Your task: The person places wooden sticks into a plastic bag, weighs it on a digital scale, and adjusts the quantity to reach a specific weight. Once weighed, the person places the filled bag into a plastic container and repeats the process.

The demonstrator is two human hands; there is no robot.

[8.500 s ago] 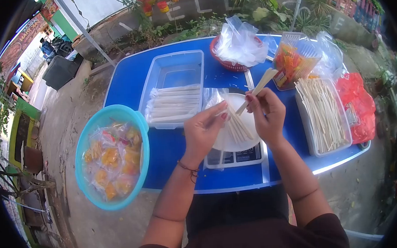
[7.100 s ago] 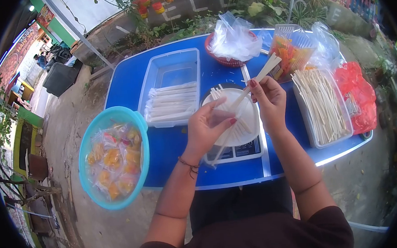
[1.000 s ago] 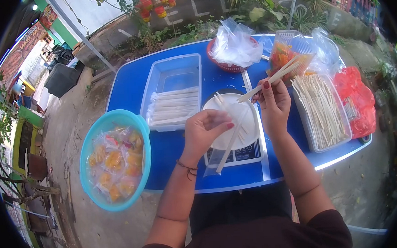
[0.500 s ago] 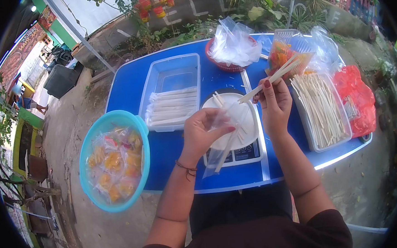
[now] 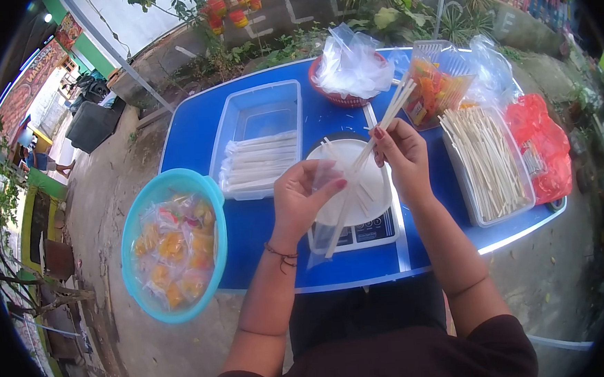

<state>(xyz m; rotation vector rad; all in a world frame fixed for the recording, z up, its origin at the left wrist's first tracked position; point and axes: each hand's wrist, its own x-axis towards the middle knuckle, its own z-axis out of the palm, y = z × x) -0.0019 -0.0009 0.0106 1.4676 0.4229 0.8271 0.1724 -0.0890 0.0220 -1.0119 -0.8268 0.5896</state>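
My left hand (image 5: 300,197) pinches a clear narrow plastic bag (image 5: 328,237) that hangs down toward me, with pale sticks inside it. In my right hand (image 5: 404,156) is a small bundle of pale wooden sticks (image 5: 399,103), slanting up and away. Their lower ends reach the mouth of the bag. Both hands are over a white round plate (image 5: 379,201) on a digital kitchen scale (image 5: 370,233), and a few loose sticks (image 5: 363,197) lie on the plate. Right of my right hand stands a clear tub (image 5: 529,199) full of similar sticks.
Bagged stick bundles (image 5: 259,160) lie in a clear box (image 5: 258,94) at left. A turquoise basin (image 5: 128,265) of bagged yellow food stands beside the table (image 5: 191,129). Behind are a red basket (image 5: 331,97) of plastic bags, an orange packet (image 5: 428,94) and a red bag (image 5: 541,139).
My right hand has moved slightly left, bringing the sticks to the bag's mouth and tilting them more upright. My left hand has shifted only slightly, still pinching the bag.
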